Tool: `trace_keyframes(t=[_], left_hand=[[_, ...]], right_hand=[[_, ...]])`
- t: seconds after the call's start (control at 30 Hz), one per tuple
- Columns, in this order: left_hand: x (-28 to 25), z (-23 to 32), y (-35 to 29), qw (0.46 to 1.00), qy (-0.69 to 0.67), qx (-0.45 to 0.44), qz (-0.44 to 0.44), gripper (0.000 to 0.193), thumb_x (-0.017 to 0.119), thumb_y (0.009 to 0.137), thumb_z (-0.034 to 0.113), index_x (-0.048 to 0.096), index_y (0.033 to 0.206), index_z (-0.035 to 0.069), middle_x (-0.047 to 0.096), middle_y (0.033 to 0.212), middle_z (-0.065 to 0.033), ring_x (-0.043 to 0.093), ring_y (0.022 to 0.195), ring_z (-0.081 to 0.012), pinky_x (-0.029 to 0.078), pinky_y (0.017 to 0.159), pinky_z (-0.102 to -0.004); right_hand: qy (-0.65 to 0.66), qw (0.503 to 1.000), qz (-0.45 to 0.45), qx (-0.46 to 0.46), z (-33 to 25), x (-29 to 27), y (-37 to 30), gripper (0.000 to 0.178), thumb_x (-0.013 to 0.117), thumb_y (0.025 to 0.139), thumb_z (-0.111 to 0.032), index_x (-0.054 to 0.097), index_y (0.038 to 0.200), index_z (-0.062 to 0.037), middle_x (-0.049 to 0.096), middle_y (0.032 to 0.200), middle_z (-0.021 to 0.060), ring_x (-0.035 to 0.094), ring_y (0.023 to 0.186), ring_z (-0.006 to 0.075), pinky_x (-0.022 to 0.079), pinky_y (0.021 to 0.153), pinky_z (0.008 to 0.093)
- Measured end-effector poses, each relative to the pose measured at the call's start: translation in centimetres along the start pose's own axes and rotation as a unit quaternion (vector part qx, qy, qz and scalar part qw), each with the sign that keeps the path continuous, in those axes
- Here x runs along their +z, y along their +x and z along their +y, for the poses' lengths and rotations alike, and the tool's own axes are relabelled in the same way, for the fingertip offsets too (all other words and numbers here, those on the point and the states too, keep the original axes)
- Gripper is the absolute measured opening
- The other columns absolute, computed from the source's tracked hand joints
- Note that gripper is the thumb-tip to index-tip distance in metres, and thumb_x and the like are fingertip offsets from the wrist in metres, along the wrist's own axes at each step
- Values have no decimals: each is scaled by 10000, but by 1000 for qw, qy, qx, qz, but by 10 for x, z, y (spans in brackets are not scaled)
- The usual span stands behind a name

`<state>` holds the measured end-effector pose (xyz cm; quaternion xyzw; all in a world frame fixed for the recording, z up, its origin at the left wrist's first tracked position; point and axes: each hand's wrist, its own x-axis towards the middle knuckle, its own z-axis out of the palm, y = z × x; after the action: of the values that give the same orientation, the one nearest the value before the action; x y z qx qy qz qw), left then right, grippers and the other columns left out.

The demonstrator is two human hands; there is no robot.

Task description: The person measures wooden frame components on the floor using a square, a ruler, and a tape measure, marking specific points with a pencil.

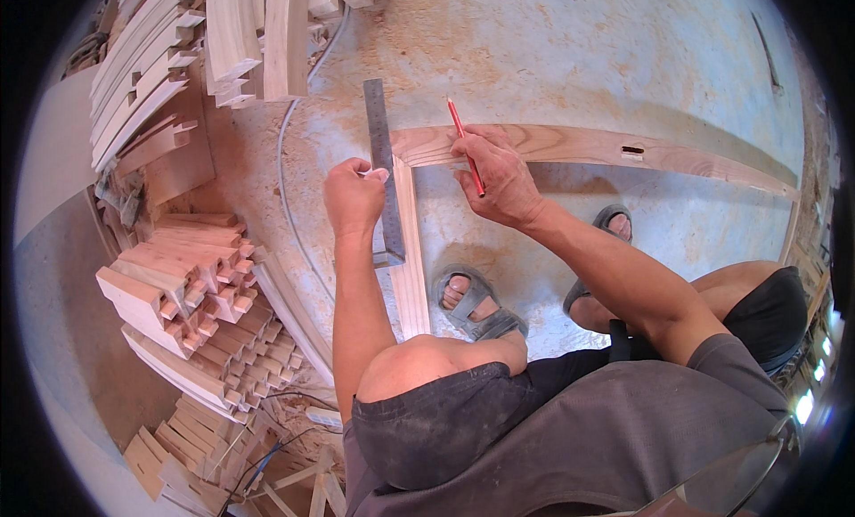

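Observation:
My left hand [356, 196] is closed at the edge of a metal square [378, 125], its thumb against the long steel blade. The square lies along the corner where a long wooden rail [570, 145] meets a shorter wooden piece [410, 250] running toward me. Its short end crosses that shorter piece near my knee. In my right hand [500, 179] is a red pencil [457, 121], its sharpened tip pointing away from me. That hand is over the rail, just right of the corner. Farther right, the rail has a dark slot cut in it.
Stacked wooden pieces with tenons [183, 290] stand at left, more curved pieces [285, 45] at far left. A grey cable [283, 161] runs along the dusty floor [570, 63]. My sandalled feet [476, 303] are beside the frame. Loose offcuts [178, 446] lie near left.

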<state>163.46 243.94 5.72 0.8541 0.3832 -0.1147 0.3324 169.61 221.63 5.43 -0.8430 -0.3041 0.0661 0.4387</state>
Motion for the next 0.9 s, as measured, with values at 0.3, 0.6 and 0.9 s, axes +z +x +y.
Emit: trace_keyframes(t=[0.3, 0.6, 0.9], left_hand=[[0, -14, -17, 991, -128, 26, -14, 166, 715, 820, 75, 713, 937, -42, 722, 801, -152, 670, 713, -224, 511, 691, -345], [21, -3, -73, 933, -326, 20, -155, 11, 642, 888, 4, 650, 890, -3, 617, 750, 18, 539, 676, -68, 457, 626, -248], [24, 10, -70, 741, -666, -81, 26, 69, 584, 973, 37, 576, 990, -29, 669, 908, -105, 669, 805, -180, 598, 753, -354]], right_hand=[[19, 1000, 15, 7, -3, -8, 9, 337, 687, 744, 14, 571, 1055, -49, 674, 1150, 158, 584, 1166, 376, 466, 987, 447], [287, 920, 28, 264, -5, 3, 54, 264, 720, 828, -38, 532, 1013, -50, 702, 961, 96, 668, 837, 175, 533, 795, 335], [257, 910, -246, 216, -32, -15, 44, 288, 765, 826, -50, 513, 964, -70, 582, 871, 12, 573, 837, 106, 483, 787, 270]])
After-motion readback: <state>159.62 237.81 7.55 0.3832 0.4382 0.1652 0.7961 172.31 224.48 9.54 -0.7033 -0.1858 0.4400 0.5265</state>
